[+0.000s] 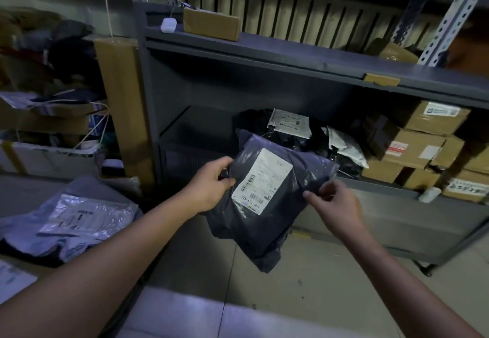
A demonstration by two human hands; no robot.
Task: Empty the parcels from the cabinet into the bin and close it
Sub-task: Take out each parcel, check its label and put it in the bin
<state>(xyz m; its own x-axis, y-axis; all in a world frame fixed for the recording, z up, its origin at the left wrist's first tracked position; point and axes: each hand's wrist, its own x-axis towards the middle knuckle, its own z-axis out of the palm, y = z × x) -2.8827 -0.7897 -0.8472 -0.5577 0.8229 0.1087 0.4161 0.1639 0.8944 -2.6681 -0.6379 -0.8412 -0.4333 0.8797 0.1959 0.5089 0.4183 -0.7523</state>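
I hold a dark plastic parcel (267,221) with a white label in front of the grey metal cabinet (264,57), just outside its lower shelf. My left hand (211,184) grips the parcel's left edge. My right hand (336,202) pinches its right side. More dark and white bags (304,136) lie piled on the shelf behind it. At the lower left, light-coloured parcels (79,216) lie in a pile; the bin's edge does not show clearly.
Cardboard boxes (418,147) are stacked at the right of the lower shelf. A small brown box (211,23) sits on the cabinet top. A tall cardboard piece (121,104) leans at the cabinet's left. Cluttered boxes and bags fill the far left. Tiled floor lies below.
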